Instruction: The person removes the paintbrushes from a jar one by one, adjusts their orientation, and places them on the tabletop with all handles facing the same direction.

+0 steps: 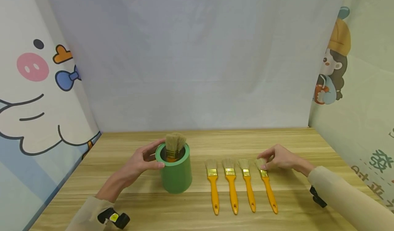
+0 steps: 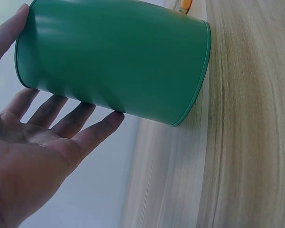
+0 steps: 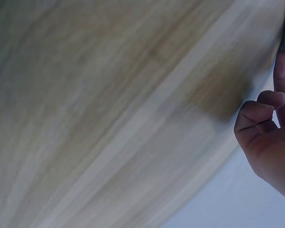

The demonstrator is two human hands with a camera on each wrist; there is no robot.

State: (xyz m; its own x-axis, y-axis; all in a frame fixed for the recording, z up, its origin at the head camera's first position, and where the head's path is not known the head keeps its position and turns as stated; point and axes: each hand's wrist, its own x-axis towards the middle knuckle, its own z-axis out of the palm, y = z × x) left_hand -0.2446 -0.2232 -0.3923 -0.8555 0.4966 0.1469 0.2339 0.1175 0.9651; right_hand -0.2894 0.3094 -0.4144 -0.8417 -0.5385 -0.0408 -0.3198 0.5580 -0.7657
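A green cylindrical can (image 1: 176, 178) stands upright on the table, a little left of centre. Paintbrushes (image 1: 175, 143) poke out of its mouth, bristles up, handles mostly hidden inside. My left hand (image 1: 138, 161) holds the can from its left side, thumb at the front rim and fingers along the far side; in the left wrist view its fingertips touch the green wall (image 2: 109, 57). At the right end of a row of brushes, my right hand (image 1: 278, 158) pinches the bristle end of a paintbrush (image 1: 269, 190) with a yellow-orange handle. That brush lies with its handle toward me.
To the left of the pinched brush lie a narrow paintbrush (image 1: 248, 186) and two wider paintbrushes, one in the middle (image 1: 231, 186) and one nearest the can (image 1: 213, 188). The wood-grain table (image 1: 138, 203) ends at a pale backdrop curtain (image 1: 197, 70), with printed cartoon panels at both sides.
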